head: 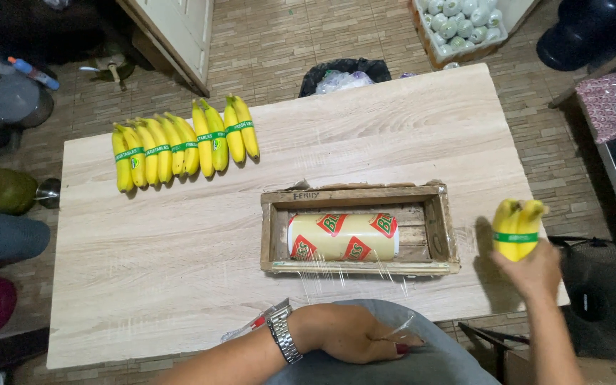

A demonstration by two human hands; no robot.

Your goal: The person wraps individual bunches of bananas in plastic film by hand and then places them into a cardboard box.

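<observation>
Your right hand is gripping a small bunch of bananas bound with a green band, holding it upright at the right edge of the table, just right of the wooden box. Your left hand is resting at the near edge, fingers pinched closed on the loose end of the clear film that is running from the roll of cling wrap lying inside the box. The sheet is stretching thinly over the near rim toward you.

Judging from this, you are drawing out film while bringing a fresh bunch in to be wrapped. The coming move seems to call for keeping the film taut and flat, and for setting the bunch onto it squarely, since slack film is likely to cling to itself.

At the far left, a row of banded banana bunches is lying side by side, well apart from the box.
</observation>
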